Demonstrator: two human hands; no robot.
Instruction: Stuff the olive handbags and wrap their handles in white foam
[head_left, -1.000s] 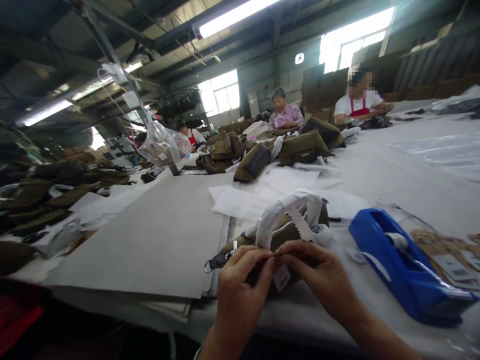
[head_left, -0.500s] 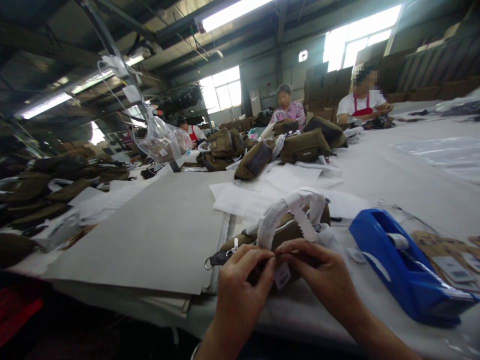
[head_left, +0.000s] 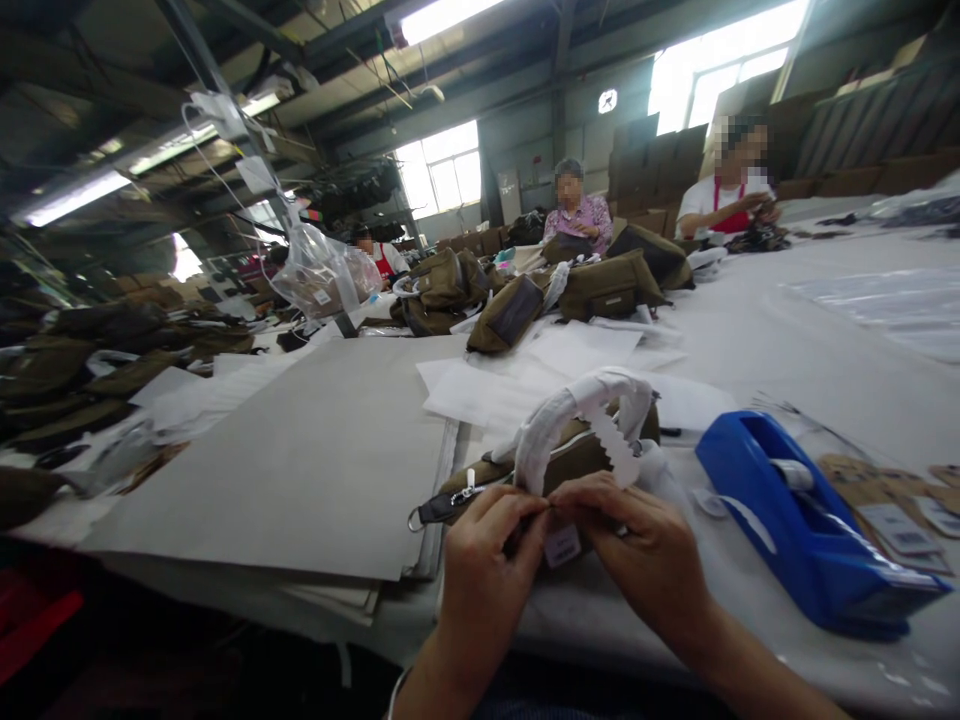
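An olive-green bag (head_left: 581, 460) stands at the table's front edge, its arched handle (head_left: 551, 415) wrapped in white paper. At the foot of that handle my left hand (head_left: 487, 560) pinches with thumb and forefinger. My right hand (head_left: 645, 550) pinches at the same spot, its fingertips meeting the left ones. What lies between the fingertips is too small and covered to make out. A white label (head_left: 562, 546) with a barcode hangs just below them. Left of my left hand, a black tab with a metal ring (head_left: 427, 512) and a zip pull stick out from the bag.
A blue tape dispenser (head_left: 810, 540) stands close on the right, with brown cardboard tags (head_left: 877, 485) beyond it. Large grey sheets (head_left: 300, 450) are stacked at left. White paper (head_left: 487, 395) and more olive bags (head_left: 607, 285) lie behind. Several people sit across the table.
Both hands keep their pinch at the handle's foot, with the right fingers shifted slightly. The label now faces me more squarely. Across the table, one person has raised their hands with something white.
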